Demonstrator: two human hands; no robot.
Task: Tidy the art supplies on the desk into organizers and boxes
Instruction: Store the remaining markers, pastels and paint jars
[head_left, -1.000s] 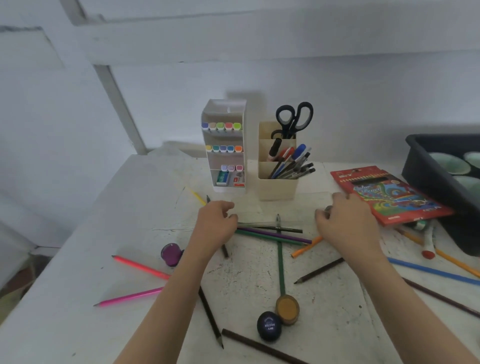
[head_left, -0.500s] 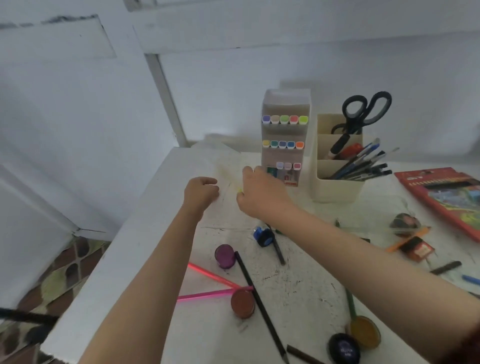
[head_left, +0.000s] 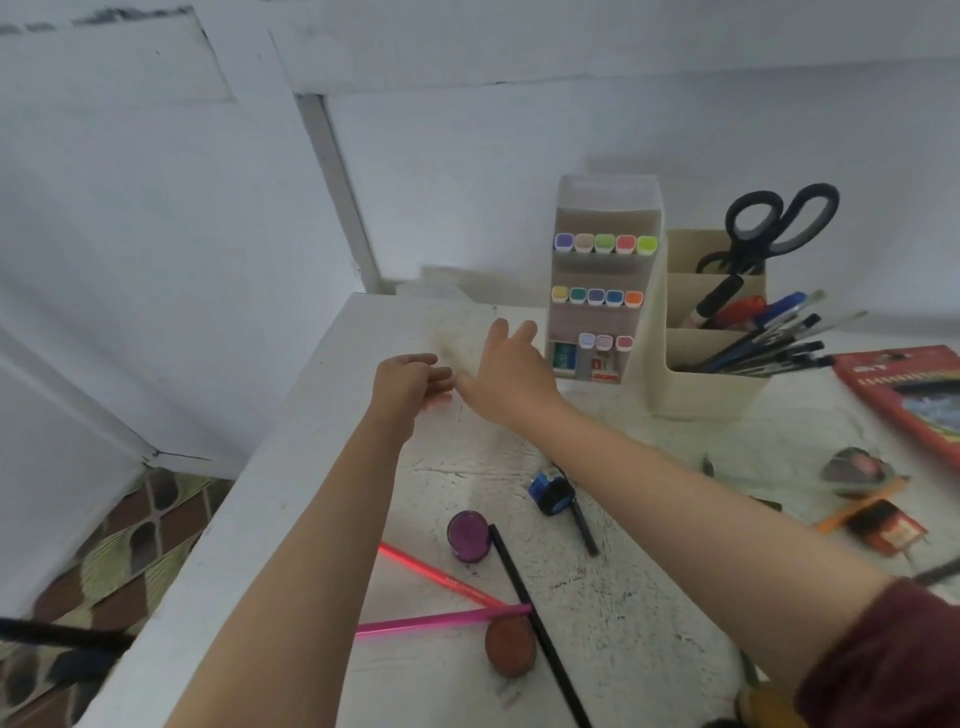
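At the far left corner of the white desk (head_left: 322, 467), the right hand (head_left: 506, 374) reaches flat, its fingers straight and spread and holding nothing, probably going for a stray supply there that is too blurred to name. The left hand (head_left: 410, 382) hovers just beside it with curled fingers; whether it grips anything I cannot tell.

Behind them, the tall white marker organizer (head_left: 605, 280) holds rows of colour-capped markers. The cream pen holder (head_left: 711, 379) keeps the black-handled scissors (head_left: 769, 223) and pens. Loose on the desk lie the pink pencils (head_left: 447, 618), the purple paint pot (head_left: 469, 535) and the blue sharpener (head_left: 550, 491).
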